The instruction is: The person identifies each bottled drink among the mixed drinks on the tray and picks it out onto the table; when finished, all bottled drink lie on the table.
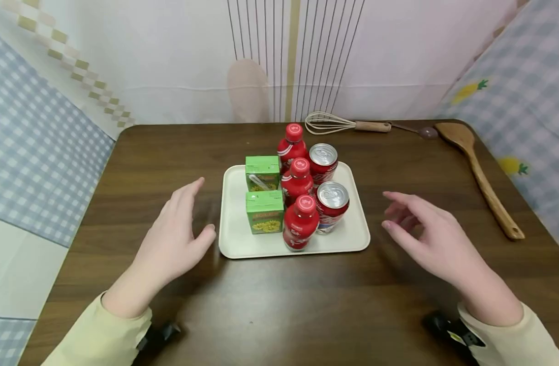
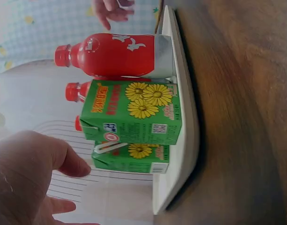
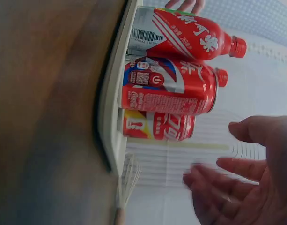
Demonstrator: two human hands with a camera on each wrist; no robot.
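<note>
A white tray (image 1: 236, 244) holds two green drink boxes (image 1: 266, 216), three red bottles (image 1: 300, 223) and two red cans (image 1: 333, 203). To the tray's left, my left hand (image 1: 174, 234) is held with fingers extended and thumb apart, touching nothing. My right hand (image 1: 426, 234) hovers to the right of the tray, its fingers loosely bent and empty. The left wrist view has the green box (image 2: 134, 112) in front of my left thumb; in the right wrist view a can (image 3: 166, 86) stands beyond my right fingers.
Along the table's back edge lie a whisk (image 1: 348, 124) and a dark spoon (image 1: 426, 132). A wooden spatula (image 1: 480, 178) lies at the right side. White and checked cloth (image 1: 179, 51) hangs behind the table.
</note>
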